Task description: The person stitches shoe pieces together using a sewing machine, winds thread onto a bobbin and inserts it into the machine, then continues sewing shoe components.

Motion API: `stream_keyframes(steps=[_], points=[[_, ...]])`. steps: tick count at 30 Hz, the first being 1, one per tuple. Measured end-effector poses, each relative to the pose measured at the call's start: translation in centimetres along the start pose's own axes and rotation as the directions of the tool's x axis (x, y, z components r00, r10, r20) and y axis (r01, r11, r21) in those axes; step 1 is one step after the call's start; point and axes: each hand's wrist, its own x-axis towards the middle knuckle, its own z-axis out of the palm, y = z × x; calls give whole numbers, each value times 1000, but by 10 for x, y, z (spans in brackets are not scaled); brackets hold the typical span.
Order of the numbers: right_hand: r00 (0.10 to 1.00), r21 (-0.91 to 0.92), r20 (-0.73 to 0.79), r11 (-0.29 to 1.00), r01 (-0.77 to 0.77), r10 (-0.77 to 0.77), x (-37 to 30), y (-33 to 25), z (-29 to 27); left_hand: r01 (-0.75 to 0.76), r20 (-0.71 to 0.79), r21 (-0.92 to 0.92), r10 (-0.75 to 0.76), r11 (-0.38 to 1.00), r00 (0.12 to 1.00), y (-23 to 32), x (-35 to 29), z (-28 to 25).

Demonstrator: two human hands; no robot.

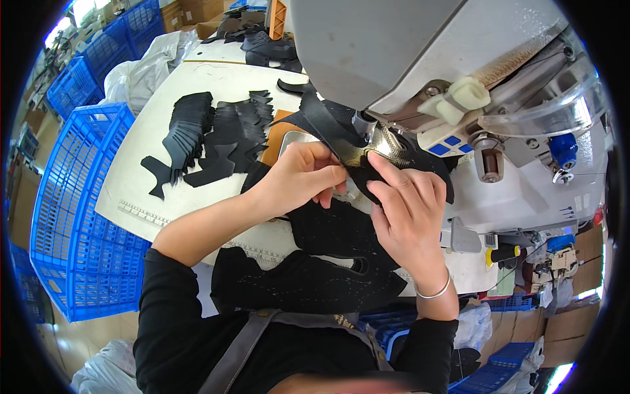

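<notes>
My left hand [298,176] pinches the edge of a black shoe-upper piece [321,125] between thumb and fingers. The piece lies under the head of a grey sewing machine [374,46], beside its presser area. My right hand [413,207] rests on the same black work with its fingers stretched out, the index fingertip close to a brightly lit, golden-looking mesh patch [388,146]. The fingers of both hands nearly meet there. Below them, larger black panels [289,285] with pale marked lines hang over the table's near edge. The needle tip cannot be made out.
Stacks of cut black pieces [187,131] lie on the white table [134,177] to the left. A blue crate [85,217] stands beside the table's left edge. A black-and-yellow thread spool [503,255] sits to the right. The machine head overhangs the work.
</notes>
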Motion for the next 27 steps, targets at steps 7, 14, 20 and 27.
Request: stream_keyframes(steps=[7, 14, 20, 27], points=[[993, 25, -28, 993, 114, -113, -3, 11, 6, 16, -14, -21, -16, 1000, 1000, 2, 2, 6], [985, -20, -46, 986, 165, -166, -7, 10, 7, 54, -8, 75, -54, 996, 999, 6, 5, 6], [980, -33, -73, 982, 185, -187, -10, 11, 9, 87, 36, -155, -83, 984, 996, 1, 7, 4], [985, 1, -52, 987, 162, -162, -9, 8, 9, 53, -73, 116, -45, 992, 996, 12, 6, 14]])
